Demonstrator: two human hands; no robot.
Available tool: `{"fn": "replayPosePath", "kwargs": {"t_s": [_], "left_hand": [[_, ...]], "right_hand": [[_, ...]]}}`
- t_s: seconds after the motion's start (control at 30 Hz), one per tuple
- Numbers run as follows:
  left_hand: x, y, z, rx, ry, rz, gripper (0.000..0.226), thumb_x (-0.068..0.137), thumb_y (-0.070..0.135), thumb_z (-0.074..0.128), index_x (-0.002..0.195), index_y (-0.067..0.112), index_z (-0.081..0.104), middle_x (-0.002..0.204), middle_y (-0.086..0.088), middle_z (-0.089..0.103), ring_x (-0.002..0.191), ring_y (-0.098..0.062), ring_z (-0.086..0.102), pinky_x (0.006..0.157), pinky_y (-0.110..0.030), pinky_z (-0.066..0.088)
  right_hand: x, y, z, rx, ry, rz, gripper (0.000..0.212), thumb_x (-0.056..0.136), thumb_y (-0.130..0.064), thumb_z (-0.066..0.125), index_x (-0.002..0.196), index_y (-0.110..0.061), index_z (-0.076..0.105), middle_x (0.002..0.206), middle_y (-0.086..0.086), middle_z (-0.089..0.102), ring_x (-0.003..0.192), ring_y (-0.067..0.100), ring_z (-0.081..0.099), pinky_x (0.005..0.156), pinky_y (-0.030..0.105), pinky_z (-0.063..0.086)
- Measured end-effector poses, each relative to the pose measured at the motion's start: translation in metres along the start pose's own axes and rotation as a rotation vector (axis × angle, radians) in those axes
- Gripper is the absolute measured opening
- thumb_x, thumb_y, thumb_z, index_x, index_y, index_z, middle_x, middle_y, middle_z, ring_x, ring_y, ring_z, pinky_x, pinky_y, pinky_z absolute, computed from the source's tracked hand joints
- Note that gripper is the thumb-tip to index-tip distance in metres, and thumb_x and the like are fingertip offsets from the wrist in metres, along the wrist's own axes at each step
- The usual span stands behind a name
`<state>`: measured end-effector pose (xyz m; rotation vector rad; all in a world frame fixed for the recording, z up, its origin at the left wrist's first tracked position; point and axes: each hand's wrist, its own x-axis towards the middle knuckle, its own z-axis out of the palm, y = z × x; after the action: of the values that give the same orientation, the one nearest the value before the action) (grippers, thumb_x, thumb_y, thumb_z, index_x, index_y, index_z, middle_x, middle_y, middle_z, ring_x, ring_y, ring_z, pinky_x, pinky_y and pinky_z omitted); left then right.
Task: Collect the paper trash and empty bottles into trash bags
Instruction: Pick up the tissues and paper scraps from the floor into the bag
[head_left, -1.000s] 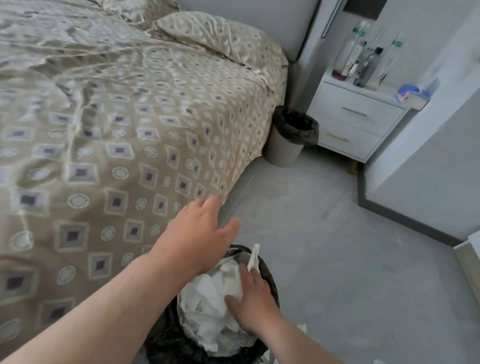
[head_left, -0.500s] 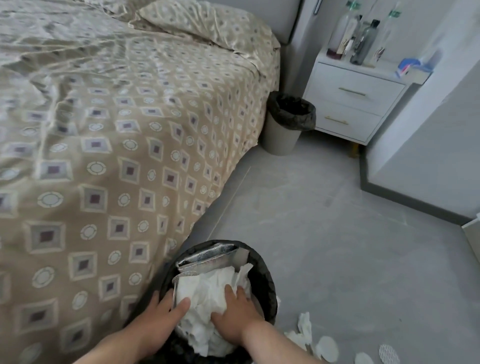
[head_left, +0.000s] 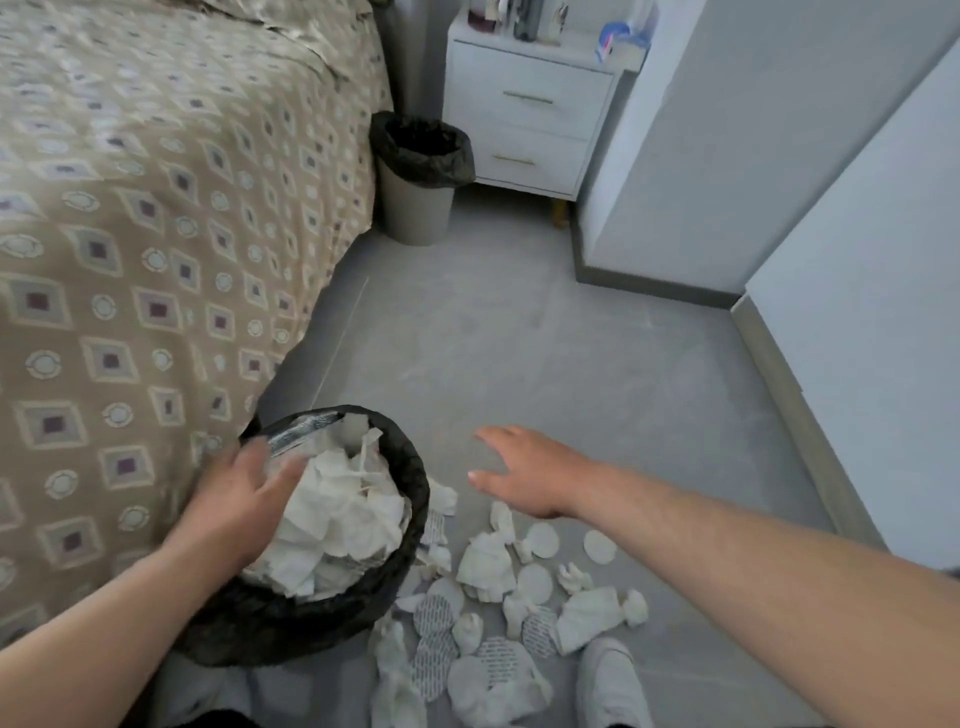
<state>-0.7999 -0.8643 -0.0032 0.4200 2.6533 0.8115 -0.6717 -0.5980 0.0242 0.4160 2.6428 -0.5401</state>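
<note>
The left hand rests on crumpled paper in the black-lined bin, fingers loosely spread; the right hand hovers, fingers spread and empty, over scattered floor scraps.

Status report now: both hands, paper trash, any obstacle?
Left hand on paper in black bag. Right hand open, empty, above floor. Paper scraps on floor. No obstacle.

Black-lined trash bag stuffed w/ white crumpled paper; more paper scraps on floor beside.
</note>
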Motion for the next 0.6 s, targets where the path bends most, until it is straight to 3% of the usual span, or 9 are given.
{"fn": "replayPosePath", "kwargs": {"t_s": [0.1, 0.23, 0.4, 0.53, 0.6], "left_hand": [[-0.033, 0.028, 0.016, 0.122, 0.055, 0.292, 0.058, 0.09, 0.05, 0.038, 0.13, 0.009, 0.049, 0.134, -0.011, 0.048, 0.126, -0.03, 0.039, 0.104, -0.043, 0.031], [-0.067, 0.051, 0.07, 0.255, -0.097, 0.694, 0.047, 0.084, 0.049, 0.038, 0.107, 0.015, 0.059, 0.104, 0.001, 0.056, 0.099, -0.021, 0.051, 0.086, -0.03, 0.04], [-0.081, 0.051, 0.174, 0.218, -0.39, 0.522, 0.063, 0.078, 0.06, 0.025, 0.123, 0.022, 0.049, 0.118, 0.007, 0.047, 0.113, -0.015, 0.045, 0.093, -0.028, 0.039], [-0.071, 0.032, 0.245, 0.296, -0.501, 0.121, 0.056, 0.085, 0.047, 0.049, 0.132, 0.018, 0.038, 0.141, -0.005, 0.034, 0.128, -0.027, 0.037, 0.1, -0.036, 0.038], [-0.062, 0.015, 0.267, 0.318, -0.485, -0.042, 0.066, 0.081, 0.051, 0.052, 0.135, 0.019, 0.032, 0.148, -0.009, 0.025, 0.134, -0.032, 0.028, 0.103, -0.041, 0.036]], "right_hand": [[-0.019, 0.042, 0.012, 0.06, -0.008, 0.148, 0.064, 0.094, -0.048, 0.048, 0.147, -0.016, 0.033, 0.152, 0.012, 0.037, 0.138, 0.026, 0.038, 0.113, 0.034, 0.031], [-0.04, 0.093, 0.05, 0.17, -0.07, 0.335, 0.063, 0.093, -0.043, 0.051, 0.146, -0.012, 0.036, 0.151, 0.01, 0.039, 0.137, 0.026, 0.039, 0.108, 0.031, 0.033], [-0.051, 0.154, 0.112, 0.14, -0.223, 0.475, 0.062, 0.09, -0.041, 0.054, 0.143, -0.012, 0.04, 0.147, 0.013, 0.043, 0.131, 0.029, 0.045, 0.098, 0.028, 0.038], [-0.046, 0.19, 0.156, 0.175, -0.279, 0.593, 0.063, 0.085, -0.036, 0.056, 0.141, -0.012, 0.04, 0.143, 0.014, 0.046, 0.127, 0.03, 0.048, 0.092, 0.028, 0.04], [-0.037, 0.199, 0.177, 0.216, -0.267, 0.655, 0.068, 0.08, -0.041, 0.057, 0.14, -0.015, 0.038, 0.14, 0.015, 0.045, 0.124, 0.034, 0.049, 0.094, 0.032, 0.043]]}}
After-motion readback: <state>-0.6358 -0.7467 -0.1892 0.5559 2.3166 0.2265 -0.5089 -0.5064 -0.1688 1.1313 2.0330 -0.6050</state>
